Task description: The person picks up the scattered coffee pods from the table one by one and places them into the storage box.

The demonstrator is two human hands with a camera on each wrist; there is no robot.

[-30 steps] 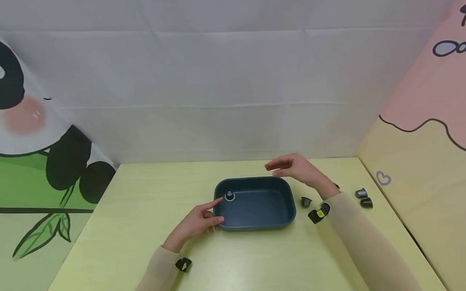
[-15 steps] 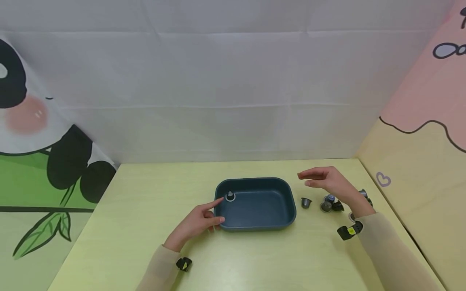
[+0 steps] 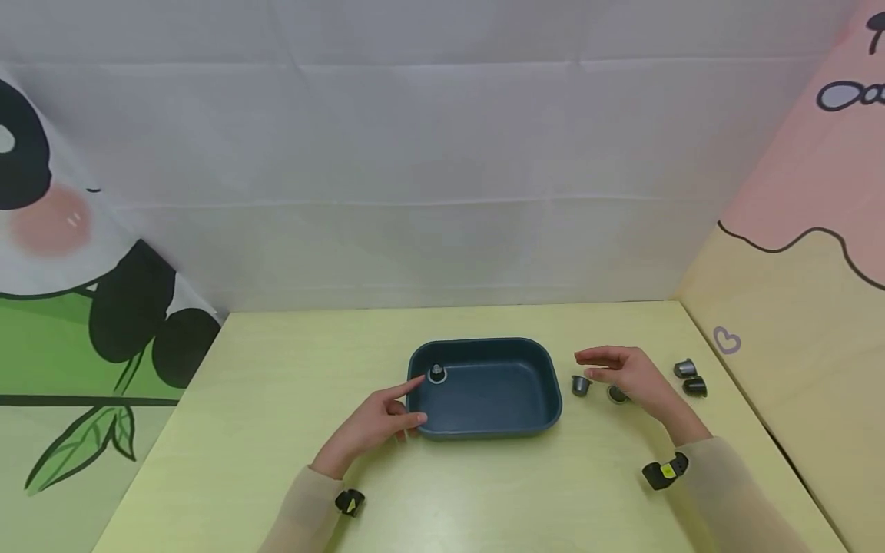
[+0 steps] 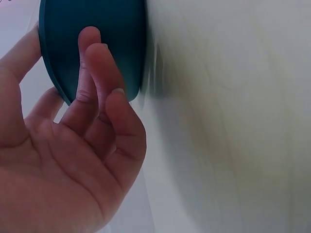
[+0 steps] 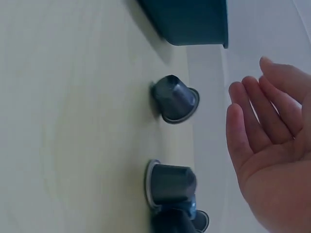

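A dark blue rectangular tray (image 3: 494, 399) sits on the table. My left hand (image 3: 379, 421) holds its left end, thumb and index finger over the rim and other fingers against the outer wall (image 4: 63, 43). Inside, at the tray's left, one coffee capsule (image 3: 437, 372) stands upside down on its rim. My right hand (image 3: 632, 378) hovers right of the tray with relaxed fingers and nothing in them. Close by its fingertips a grey coffee capsule (image 3: 580, 385) stands on its narrow end. Another capsule (image 3: 617, 395) shows partly under the palm; more capsules (image 5: 170, 184) cluster there in the right wrist view.
Two more capsules, one grey (image 3: 685, 369) and one dark (image 3: 694, 386), lie near the table's right edge. A white cloth wall (image 3: 442, 192) rises behind the table (image 3: 311, 353), and printed panels stand at both sides.
My right hand has moved right from above the tray's far right corner, then lowered toward the capsules beside the tray. The left hand and tray stay in place.
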